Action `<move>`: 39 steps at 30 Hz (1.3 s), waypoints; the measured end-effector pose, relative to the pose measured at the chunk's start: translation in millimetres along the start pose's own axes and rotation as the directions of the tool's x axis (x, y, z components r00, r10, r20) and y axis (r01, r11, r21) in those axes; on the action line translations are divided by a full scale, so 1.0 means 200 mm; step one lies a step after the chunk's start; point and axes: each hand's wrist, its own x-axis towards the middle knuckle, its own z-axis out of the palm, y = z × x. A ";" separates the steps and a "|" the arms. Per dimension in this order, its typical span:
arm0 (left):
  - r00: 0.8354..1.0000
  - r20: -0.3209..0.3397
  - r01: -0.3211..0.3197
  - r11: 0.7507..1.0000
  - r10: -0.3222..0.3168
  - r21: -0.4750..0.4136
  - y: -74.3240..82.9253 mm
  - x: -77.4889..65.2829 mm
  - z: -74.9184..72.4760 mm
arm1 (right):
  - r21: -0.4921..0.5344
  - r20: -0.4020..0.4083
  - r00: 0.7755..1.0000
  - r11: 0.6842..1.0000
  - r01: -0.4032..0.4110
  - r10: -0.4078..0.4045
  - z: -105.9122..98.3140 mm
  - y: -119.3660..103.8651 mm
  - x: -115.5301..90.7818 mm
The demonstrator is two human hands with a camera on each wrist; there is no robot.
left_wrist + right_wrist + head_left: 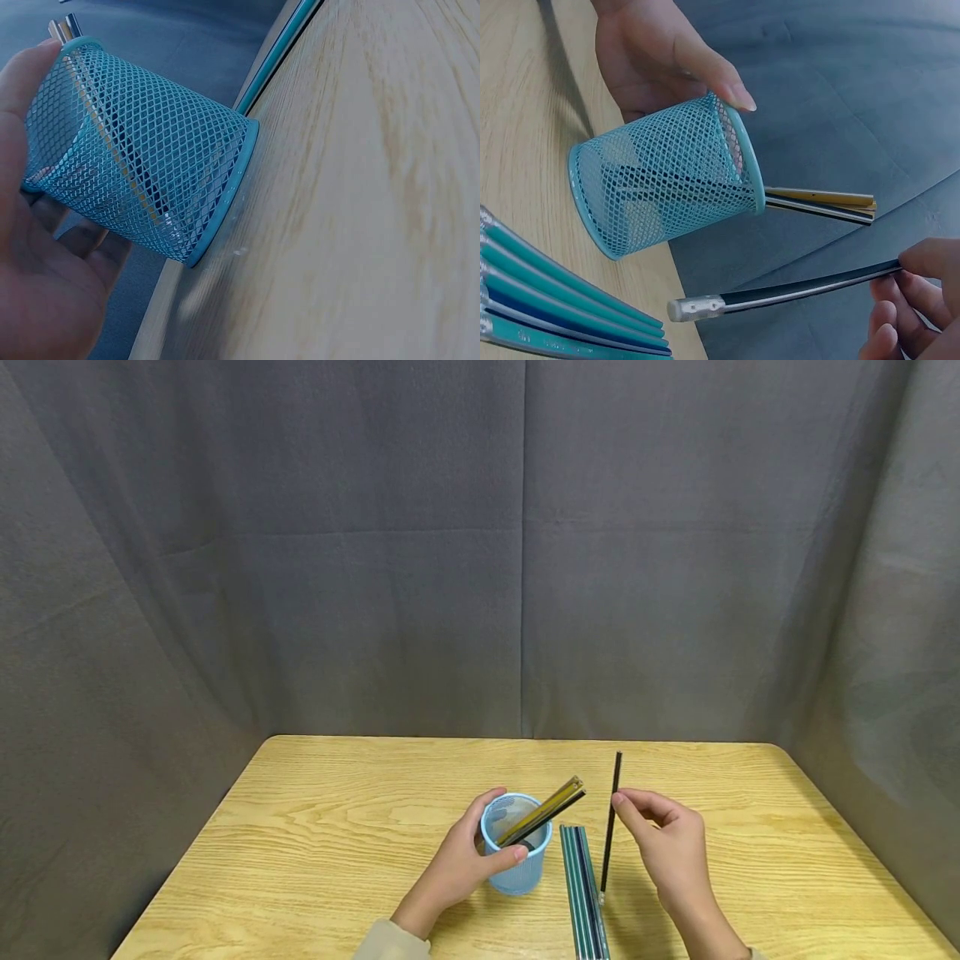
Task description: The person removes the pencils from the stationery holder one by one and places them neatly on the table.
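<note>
My left hand (pixel 459 867) grips a light-blue mesh pencil cup (pixel 517 878), thumb over the near side of its rim and fingers round the far side. Several yellow and black striped pencils (pixel 542 814) lean rightward inside the cup. My right hand (pixel 672 847) pinches a black pencil (pixel 610 835) between thumb and fingertips near its upper part. In the right wrist view this pencil (pixel 802 288) shows a silver stripe and a white eraser (pixel 681 310) at its lower end. That end is close beside a row of teal and dark-blue pencils (pixel 581 885) on the table.
The wood-grain table (pixel 360 810) extends to both sides of the hands. Grey curtains (pixel 390 635) hang behind it and along its left and right. The teal row lies between the cup and my right hand, its near end cut off by the frame.
</note>
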 end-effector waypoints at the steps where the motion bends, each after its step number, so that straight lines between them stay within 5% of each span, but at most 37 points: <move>1: 1.000 -0.002 0.003 1.000 -0.003 -0.003 0.00 0.00 0.00 | -0.003 0.005 1.000 1.000 -0.001 0.001 0.00 0.00 0.00; 39: 1.000 0.002 0.012 1.000 -0.012 -0.001 0.00 0.00 0.00 | -0.144 0.132 0.987 0.987 -0.074 0.094 0.00 0.12 0.05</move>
